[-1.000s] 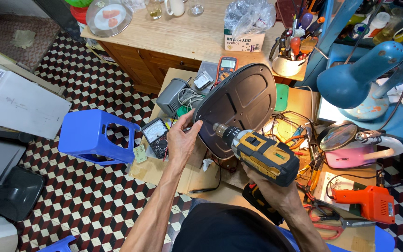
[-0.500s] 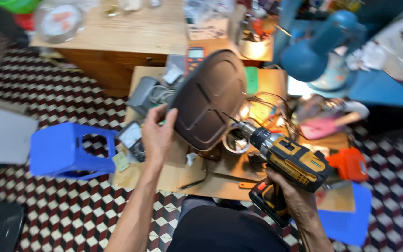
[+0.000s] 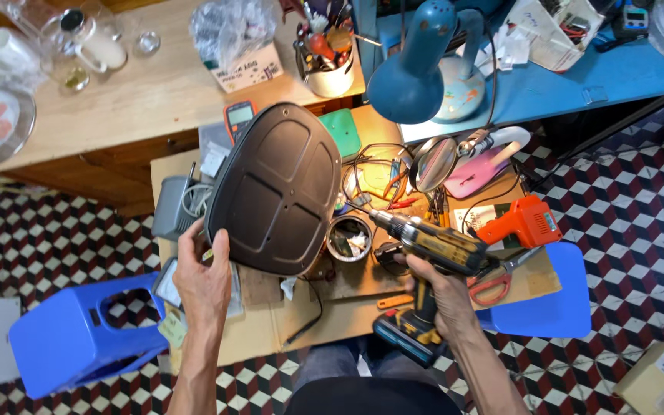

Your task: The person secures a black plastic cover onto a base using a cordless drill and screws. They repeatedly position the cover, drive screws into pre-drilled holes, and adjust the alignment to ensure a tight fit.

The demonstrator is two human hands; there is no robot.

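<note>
A: Report the change against the previous views.

B: The cordless drill [image 3: 432, 250] in the right hand [image 3: 443, 296] has backed off the dark oval cover plate [image 3: 280, 188]. A second ago its bit was at the plate's face; now the bit tip points at the plate's right edge with a clear gap between them. The left hand [image 3: 203, 280] has kept its hold throughout, and the plate stands tilted above the tabletop [image 3: 270, 327]. Judgement: the driving contact is broken off, and the plate is being held up apart from the tool.

A: State of each grip.

B: Left grip: clenched on the plate's lower left rim, thumb on the face, fingers behind. Right grip: wrapped around the drill's handle, closed tight; the trigger finger cannot be made out.

A: Surroundings?

B: A small round tin [image 3: 349, 237] sits just below the bit. An orange heat gun [image 3: 522, 221] and a magnifier [image 3: 433, 163] lie to the right, under a blue desk lamp [image 3: 413, 73].
</note>
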